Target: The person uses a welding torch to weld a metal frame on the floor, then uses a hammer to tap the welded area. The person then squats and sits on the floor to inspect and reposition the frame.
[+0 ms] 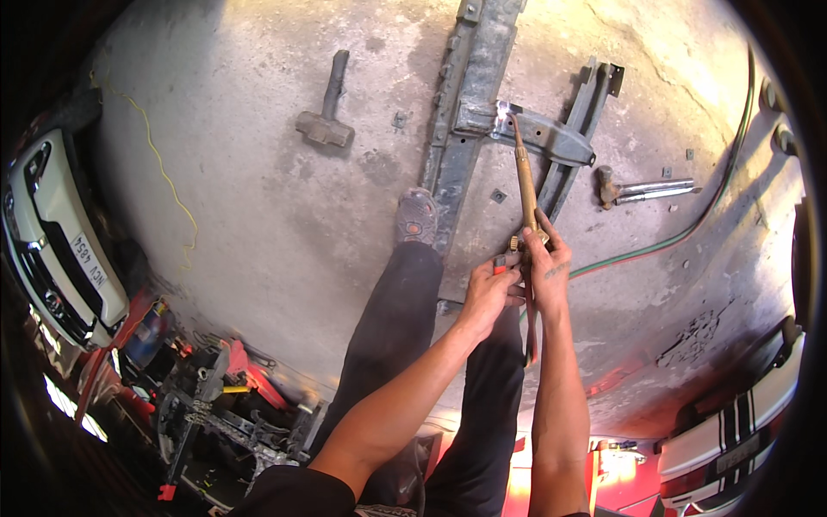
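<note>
Two hands hold a long brass-coloured cutting torch (pixel 525 185) over a grey concrete floor (pixel 258 198). The right hand (pixel 549 271) is wrapped closed around the torch's lower end, just below its knurled brass valve. The left hand (pixel 489 291) is closed on the small red knob at the same end, touching the right hand. The torch is a slim, straight tube, dull gold and scuffed, running up and away from the hands. Its tip meets a bright white glow on a rusty grey steel leaf-spring pack (pixel 469 103) lying flat on the floor. A second, shorter spring pack (pixel 579 138) lies just beside it, joined by a grey bracket. A green and red hose pair (pixel 689 228) trails away to the right. The person's grey shoe (pixel 417 215) rests against the spring pack. A heavy sledgehammer (pixel 327 103) lies well apart to the left, and a smaller steel hammer (pixel 646 188) to the right.
</note>
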The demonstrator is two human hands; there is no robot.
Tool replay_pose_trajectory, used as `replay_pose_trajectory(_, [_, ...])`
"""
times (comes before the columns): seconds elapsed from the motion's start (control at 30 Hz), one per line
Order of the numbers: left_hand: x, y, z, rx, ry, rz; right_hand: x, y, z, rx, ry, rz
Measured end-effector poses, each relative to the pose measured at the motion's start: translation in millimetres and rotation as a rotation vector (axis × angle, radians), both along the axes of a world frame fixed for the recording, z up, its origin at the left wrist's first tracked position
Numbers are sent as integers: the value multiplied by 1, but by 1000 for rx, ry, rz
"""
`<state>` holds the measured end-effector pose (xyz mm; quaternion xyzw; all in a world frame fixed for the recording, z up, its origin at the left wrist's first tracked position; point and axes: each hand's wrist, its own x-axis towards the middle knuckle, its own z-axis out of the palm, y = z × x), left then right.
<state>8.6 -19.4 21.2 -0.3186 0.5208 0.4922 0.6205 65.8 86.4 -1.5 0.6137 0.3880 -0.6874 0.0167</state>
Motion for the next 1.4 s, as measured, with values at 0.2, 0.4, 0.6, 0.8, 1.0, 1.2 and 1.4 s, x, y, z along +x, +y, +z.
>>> replay_pose_trajectory(0.2, [2, 1, -1, 6, 14, 14, -1, 6, -6, 33, -23, 60])
replay_pose_trajectory(0.4, [-1, 3, 2, 16, 13, 11, -5, 8, -1, 12, -17, 45])
replay_pose_trajectory(0.6, [2, -2, -2, -22, -2, -29, 9, 0, -5, 56, -39, 89])
replay_pose_trajectory(0.8, [2, -1, 0, -50, 1, -47, 5, 0, 5, 25, -74, 78])
replay_pose_trajectory(1.0, [4, -4, -2, -27, 7, -39, 7, 0, 3, 14, -50, 70])
replay_pose_trajectory(1.2, [5, -4, -2, -44, -5, -59, 7, 1, 9, -15, -73, 71])
replay_pose_trajectory(1.4, [6, -5, -2, -49, -4, -51, 8, -4, 3, 8, -57, 26])
